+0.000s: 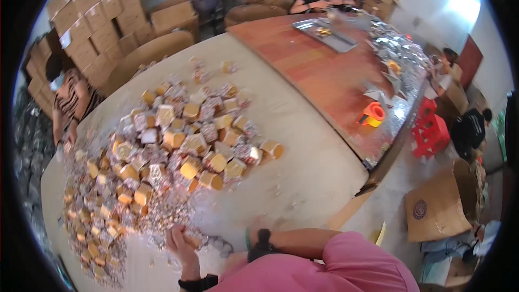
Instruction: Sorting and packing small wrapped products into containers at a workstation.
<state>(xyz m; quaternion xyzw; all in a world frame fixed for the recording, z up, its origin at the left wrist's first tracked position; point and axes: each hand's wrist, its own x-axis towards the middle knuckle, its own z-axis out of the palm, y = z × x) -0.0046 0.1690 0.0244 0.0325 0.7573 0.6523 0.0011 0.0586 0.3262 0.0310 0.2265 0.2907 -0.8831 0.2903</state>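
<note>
At the table's near edge my left hand (183, 244), with a black band on its wrist, has its fingers bent at the lower rim of a heap of small loose pieces (167, 205). What the fingers hold, if anything, is too small to tell. My right forearm (303, 240) crosses in front of the pink shirt, wearing a dark watch (263, 244) and a green band. Its hand is smeared and partly lost beside grey lumps (219, 246). Beyond lie many small gold-lidded containers (190, 168) with patterned, clear-looking sides.
A reddish wooden board (308, 70) adjoins the pale table (303, 184), bearing a metal tray (330, 35), silver foil stars (400, 48) and an orange tape dispenser (373, 113). Cardboard boxes (97, 16) are stacked behind. A person (75, 94) sits at left; others sit further off.
</note>
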